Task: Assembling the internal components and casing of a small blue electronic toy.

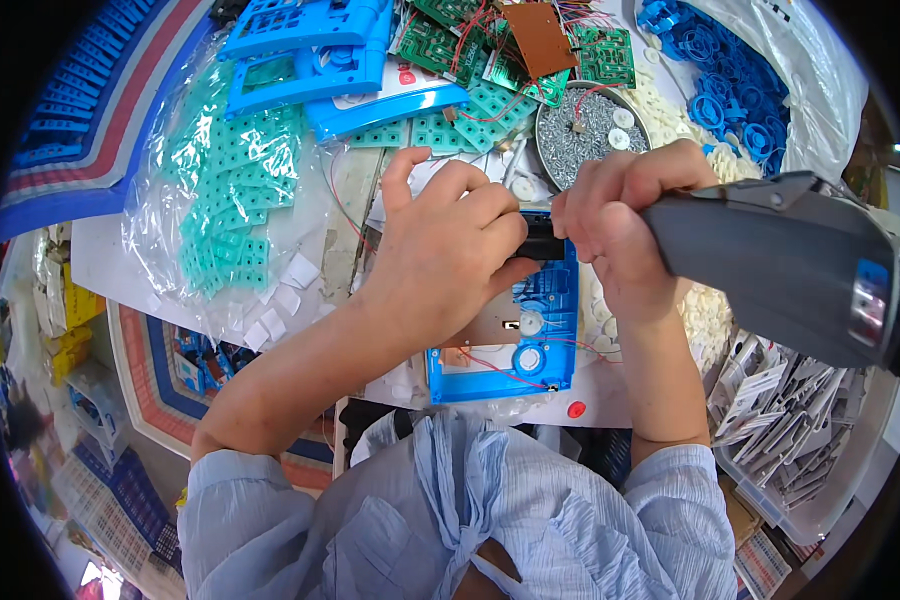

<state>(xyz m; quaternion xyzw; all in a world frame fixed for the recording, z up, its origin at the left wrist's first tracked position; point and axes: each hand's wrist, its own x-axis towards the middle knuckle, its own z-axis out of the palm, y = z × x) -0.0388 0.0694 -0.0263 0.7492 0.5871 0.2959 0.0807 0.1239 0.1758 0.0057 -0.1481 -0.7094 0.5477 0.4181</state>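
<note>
A blue plastic housing (pixel 562 340) lies in front of me, with a brown circuit board, thin red wires and a small white disc inside. My left hand (pixel 435 250) reaches over its left side, thumb and index finger closed at a small black part (pixel 543 241) near the housing's far end. From the right, my right hand (pixel 620 225) comes in with bent fingers around the front of a dark grey electric screwdriver (pixel 770 265). The tool's body extends to the right; its tip is hidden behind my fingers.
A round tin of screws (pixel 638 125) stands behind the housing. Green circuit boards (pixel 605 55) and blue casings (pixel 310 45) are piled at the back. Turquoise keypads (pixel 230 180) lie left in clear plastic; blue parts (pixel 715 80) fill a bag back right. Grey-white strips (pixel 785 430) fill a bin.
</note>
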